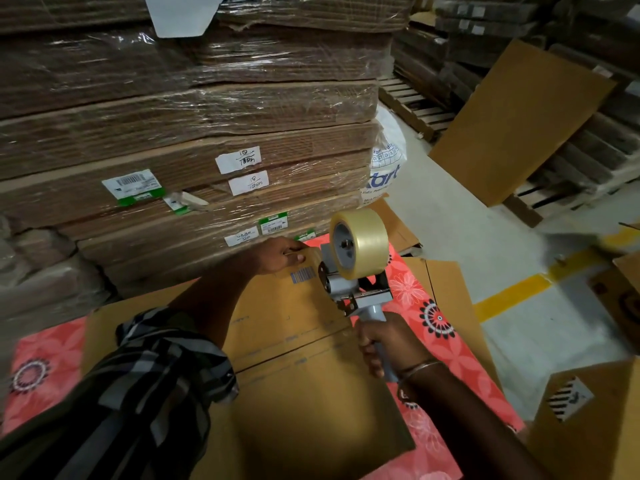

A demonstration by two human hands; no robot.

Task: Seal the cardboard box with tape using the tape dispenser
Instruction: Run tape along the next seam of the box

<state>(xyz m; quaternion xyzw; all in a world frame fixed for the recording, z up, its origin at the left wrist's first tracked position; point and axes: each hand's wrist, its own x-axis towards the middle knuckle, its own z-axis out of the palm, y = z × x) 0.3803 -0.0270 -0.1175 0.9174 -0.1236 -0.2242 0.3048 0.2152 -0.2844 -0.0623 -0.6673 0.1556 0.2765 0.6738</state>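
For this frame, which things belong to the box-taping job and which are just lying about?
In use: cardboard box, tape dispenser, left hand, right hand.
Lying about: wrapped cardboard stacks, leaning cardboard sheet, pallets, labelled box.

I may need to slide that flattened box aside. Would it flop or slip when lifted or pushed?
The cardboard box lies flat and thin, so it probably bends along its seam if lifted by one edge. It rests on a smooth-looking floral sheet, so likely slides easily; the left hand pinning its far edge suggests so.
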